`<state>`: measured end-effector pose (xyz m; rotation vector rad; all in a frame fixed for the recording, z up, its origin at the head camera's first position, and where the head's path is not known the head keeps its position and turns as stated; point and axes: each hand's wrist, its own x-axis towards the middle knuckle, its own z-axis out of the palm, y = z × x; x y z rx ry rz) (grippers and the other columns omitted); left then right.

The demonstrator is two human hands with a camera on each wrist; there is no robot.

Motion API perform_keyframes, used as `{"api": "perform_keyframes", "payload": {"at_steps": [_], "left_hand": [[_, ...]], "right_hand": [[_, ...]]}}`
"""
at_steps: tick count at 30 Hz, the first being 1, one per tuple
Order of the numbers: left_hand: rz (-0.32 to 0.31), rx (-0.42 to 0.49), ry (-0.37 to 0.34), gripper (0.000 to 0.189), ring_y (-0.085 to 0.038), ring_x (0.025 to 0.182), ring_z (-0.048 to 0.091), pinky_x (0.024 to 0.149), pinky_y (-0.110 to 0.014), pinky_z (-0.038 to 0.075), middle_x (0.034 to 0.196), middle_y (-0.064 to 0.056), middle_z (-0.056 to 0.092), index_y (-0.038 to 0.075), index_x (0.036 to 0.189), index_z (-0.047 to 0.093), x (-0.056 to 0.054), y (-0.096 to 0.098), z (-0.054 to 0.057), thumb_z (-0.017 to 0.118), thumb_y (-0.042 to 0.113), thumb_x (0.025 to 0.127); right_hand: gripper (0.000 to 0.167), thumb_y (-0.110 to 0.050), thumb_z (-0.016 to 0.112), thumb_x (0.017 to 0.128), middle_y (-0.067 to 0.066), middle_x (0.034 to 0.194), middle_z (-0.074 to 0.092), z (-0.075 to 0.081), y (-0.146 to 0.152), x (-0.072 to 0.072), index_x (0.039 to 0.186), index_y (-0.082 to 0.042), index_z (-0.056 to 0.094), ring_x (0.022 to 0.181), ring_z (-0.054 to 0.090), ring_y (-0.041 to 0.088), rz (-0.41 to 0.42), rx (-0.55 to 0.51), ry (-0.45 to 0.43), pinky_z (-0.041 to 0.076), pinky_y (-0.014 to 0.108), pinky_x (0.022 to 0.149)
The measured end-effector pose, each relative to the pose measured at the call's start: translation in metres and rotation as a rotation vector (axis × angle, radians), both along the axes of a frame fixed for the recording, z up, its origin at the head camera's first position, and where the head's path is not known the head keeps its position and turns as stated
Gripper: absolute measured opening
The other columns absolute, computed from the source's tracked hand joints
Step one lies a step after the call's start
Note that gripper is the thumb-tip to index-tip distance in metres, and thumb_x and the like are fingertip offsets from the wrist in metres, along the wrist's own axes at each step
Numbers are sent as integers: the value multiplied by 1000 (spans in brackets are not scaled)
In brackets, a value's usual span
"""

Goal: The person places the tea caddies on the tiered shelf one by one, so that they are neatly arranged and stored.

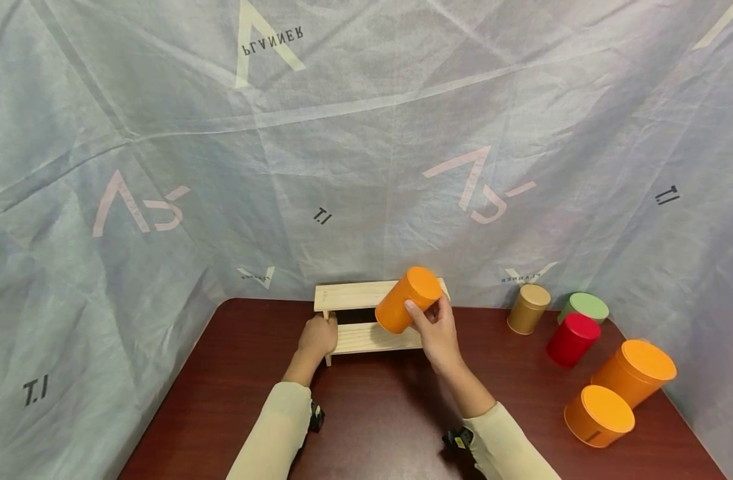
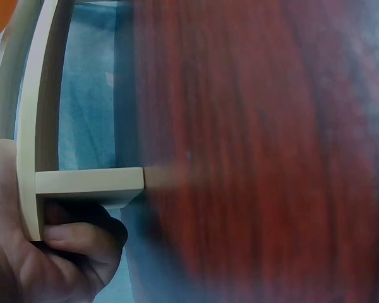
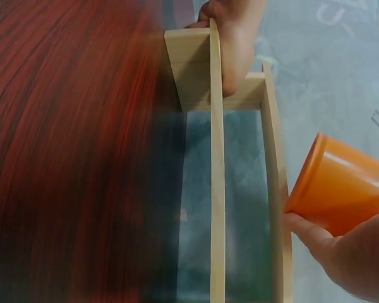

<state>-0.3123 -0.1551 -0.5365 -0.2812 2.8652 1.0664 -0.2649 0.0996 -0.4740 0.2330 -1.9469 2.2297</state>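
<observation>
A small two-tier wooden rack (image 1: 366, 339) stands at the back of the table, against the cloth. My left hand (image 1: 318, 335) grips its left end, fingers curled round the side upright below the top board; in the left wrist view the thumb and bent fingers close on the pale wood (image 2: 88, 182). Tilted in front of the rack's top board is an orange cylindrical canister (image 1: 405, 303), held by my right hand (image 1: 439, 337) with the thumb on its near side. In the right wrist view the orange canister (image 3: 344, 183) overlaps the edge of the upper board.
On the table's right side stand a gold canister (image 1: 529, 309), a green one (image 1: 584, 307), a red one (image 1: 573, 340), a tall orange one (image 1: 633, 373) and a short orange one (image 1: 599, 417). A grey printed cloth (image 1: 366, 167) hangs behind and at both sides.
</observation>
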Motion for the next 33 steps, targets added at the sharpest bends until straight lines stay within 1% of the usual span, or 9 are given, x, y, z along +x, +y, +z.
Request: {"api": "perform_keyframes", "payload": {"at_steps": [5, 11, 15, 19, 23, 25, 28, 30, 33], "left_hand": [[1, -8, 0, 56, -14, 47, 35, 44, -28, 35, 60, -3, 43, 12, 71, 52, 1, 1, 1, 27, 34, 115], [5, -28, -12, 56, -15, 47, 35, 44, -28, 35, 61, -4, 44, 12, 72, 53, 1, 1, 0, 26, 35, 115], [14, -28, -1, 54, -15, 46, 37, 44, -29, 36, 61, -4, 45, 11, 74, 54, 1, 3, -1, 28, 35, 115], [19, -6, 5, 54, -16, 46, 39, 44, -29, 37, 60, -4, 45, 11, 74, 54, 1, 4, -2, 28, 34, 115], [19, 2, 16, 53, -18, 48, 47, 45, -30, 41, 62, -5, 47, 11, 75, 55, 3, 4, -4, 29, 34, 114], [23, 9, 24, 52, -19, 48, 49, 45, -30, 43, 62, -6, 47, 11, 75, 55, 3, 4, -4, 29, 34, 114], [21, 26, 17, 52, -20, 48, 51, 44, -29, 43, 61, -5, 48, 11, 76, 56, 2, 3, -3, 29, 34, 114], [17, 25, 15, 52, -20, 49, 52, 45, -30, 44, 63, -6, 49, 10, 78, 57, 2, 2, -2, 29, 34, 114], [20, 3, 33, 52, -23, 53, 57, 48, -32, 47, 68, -10, 53, 8, 81, 60, 0, 2, -1, 29, 34, 114]], "right_hand": [[55, -14, 67, 105, 14, 141, 56, 0, -6, 0, 152, -10, 40, 123, 64, 11, 27, 7, 11, 60, 26, 94], [61, -4, 71, 100, 9, 140, 58, 3, -14, -1, 153, -11, 41, 126, 62, 13, 29, -18, 48, 56, 22, 101], [67, -4, 75, 97, 9, 144, 58, 3, -18, -1, 155, -11, 41, 130, 60, 15, 19, 24, 85, 51, 20, 105], [72, -6, 77, 96, 9, 147, 57, 3, -21, -2, 156, -13, 39, 134, 59, 18, 26, 56, 82, 51, 21, 106], [72, -5, 78, 95, 9, 149, 56, 2, -25, -3, 156, -14, 39, 139, 57, 24, 52, 56, 84, 51, 28, 110], [73, -6, 78, 95, 8, 151, 55, 4, -28, -5, 156, -16, 39, 141, 57, 27, 72, 55, 94, 51, 34, 113], [75, -9, 80, 94, 7, 152, 53, 8, -32, -7, 157, -19, 39, 141, 57, 28, 103, 78, 87, 50, 43, 115], [77, -14, 81, 94, 7, 153, 53, 11, -35, -7, 158, -21, 39, 142, 56, 29, 121, 123, 77, 49, 49, 117], [78, -21, 82, 94, 6, 153, 53, 15, -38, -8, 158, -24, 38, 144, 54, 29, 150, 220, 76, 43, 55, 120]]}}
